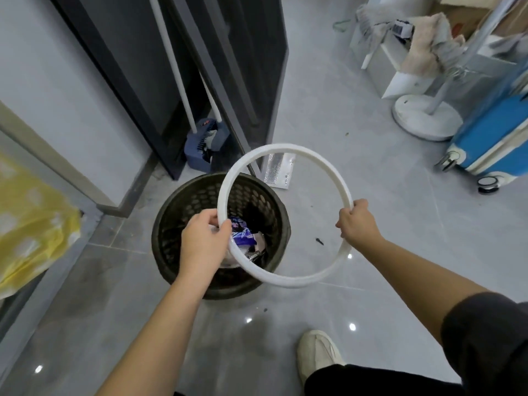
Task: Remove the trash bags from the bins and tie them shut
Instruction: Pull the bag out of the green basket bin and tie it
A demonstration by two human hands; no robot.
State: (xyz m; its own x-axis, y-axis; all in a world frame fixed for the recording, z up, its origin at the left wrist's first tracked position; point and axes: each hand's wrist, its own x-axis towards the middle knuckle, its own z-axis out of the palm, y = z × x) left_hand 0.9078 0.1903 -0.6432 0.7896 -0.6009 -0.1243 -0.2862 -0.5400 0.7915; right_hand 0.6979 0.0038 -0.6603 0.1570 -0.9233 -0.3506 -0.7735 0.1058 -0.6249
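2 grips: left hand (204, 244), right hand (358, 224) on ring (285, 282) (bin (171, 218) below).

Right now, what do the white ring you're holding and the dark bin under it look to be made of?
The white ring: probably rigid plastic, matte and slightly grainy; it holds a clean circle though the left hand and right hand grip only two sides.
The dark bin: likely moulded plastic, dull finish; its wall is a regular grid of holes.
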